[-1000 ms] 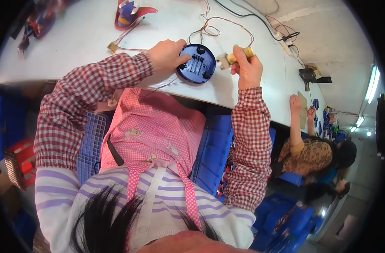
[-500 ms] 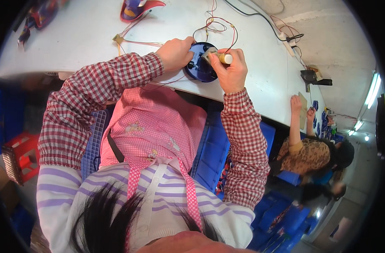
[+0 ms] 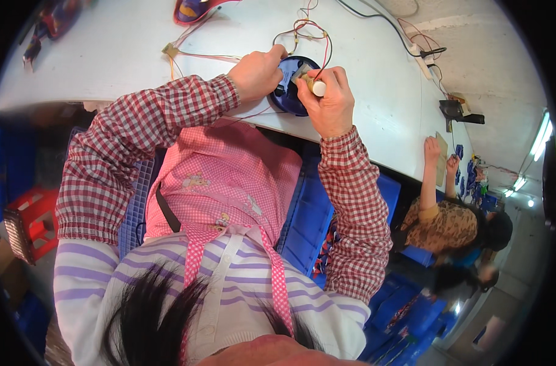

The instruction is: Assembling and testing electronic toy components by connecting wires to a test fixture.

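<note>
At the table's near edge lies a dark blue round plastic base (image 3: 295, 108), part of it hidden by my hands. My left hand (image 3: 257, 75) is closed at its left rim, holding it. My right hand (image 3: 331, 102) pinches a small part (image 3: 318, 87) with a greyish block and a pale cylinder ending in a white round cap, held over the base. Whether that part touches the base I cannot tell. Thin red and black wires (image 3: 330, 50) loop over the table and run down toward my right hand.
A small connector with wires (image 3: 169, 50) lies left of my left hand, below a red and purple part (image 3: 192, 11). A power strip (image 3: 422, 61) sits along the table's far right side. Farther right, another person's hand (image 3: 432, 149) is at a board (image 3: 441, 160).
My right hand and the small part have shifted slightly left and down, and the white cap now tilts more toward me. The wire loop has moved left. My left hand keeps its hold.
</note>
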### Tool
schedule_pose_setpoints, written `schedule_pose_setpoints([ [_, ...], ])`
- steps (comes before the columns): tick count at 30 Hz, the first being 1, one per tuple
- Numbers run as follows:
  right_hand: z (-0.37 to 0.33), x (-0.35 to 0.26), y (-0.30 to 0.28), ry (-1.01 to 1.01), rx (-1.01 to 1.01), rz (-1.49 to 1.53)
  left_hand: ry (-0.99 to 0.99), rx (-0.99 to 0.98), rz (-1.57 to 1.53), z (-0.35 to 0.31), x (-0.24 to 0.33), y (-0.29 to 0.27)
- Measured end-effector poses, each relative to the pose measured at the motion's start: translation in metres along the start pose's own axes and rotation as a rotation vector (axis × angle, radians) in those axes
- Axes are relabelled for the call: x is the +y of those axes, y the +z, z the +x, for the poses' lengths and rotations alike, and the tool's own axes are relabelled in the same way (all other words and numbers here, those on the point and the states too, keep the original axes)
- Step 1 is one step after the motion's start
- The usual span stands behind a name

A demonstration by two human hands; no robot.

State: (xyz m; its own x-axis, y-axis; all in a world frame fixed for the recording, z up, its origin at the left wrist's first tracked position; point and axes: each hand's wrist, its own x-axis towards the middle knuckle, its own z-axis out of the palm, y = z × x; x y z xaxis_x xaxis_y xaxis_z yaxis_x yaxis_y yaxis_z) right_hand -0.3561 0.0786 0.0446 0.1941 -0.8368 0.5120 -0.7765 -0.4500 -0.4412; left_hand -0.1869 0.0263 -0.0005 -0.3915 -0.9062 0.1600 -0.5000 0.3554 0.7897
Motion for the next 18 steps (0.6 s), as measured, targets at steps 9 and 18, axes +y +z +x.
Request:
schedule_pose_setpoints([
  [9, -0.0067, -0.0022, 0.0037, -0.064, 0.022, -0.026, 0.023, 0.013, -0.014, -0.0016, 0.0030, -0.0013],
  [18, -0.0020, -0.0057, -0.0003, 0.039, -0.079, 0.000, -0.002, 0.023, -0.031, -0.0053, 0.0038, -0.0020],
])
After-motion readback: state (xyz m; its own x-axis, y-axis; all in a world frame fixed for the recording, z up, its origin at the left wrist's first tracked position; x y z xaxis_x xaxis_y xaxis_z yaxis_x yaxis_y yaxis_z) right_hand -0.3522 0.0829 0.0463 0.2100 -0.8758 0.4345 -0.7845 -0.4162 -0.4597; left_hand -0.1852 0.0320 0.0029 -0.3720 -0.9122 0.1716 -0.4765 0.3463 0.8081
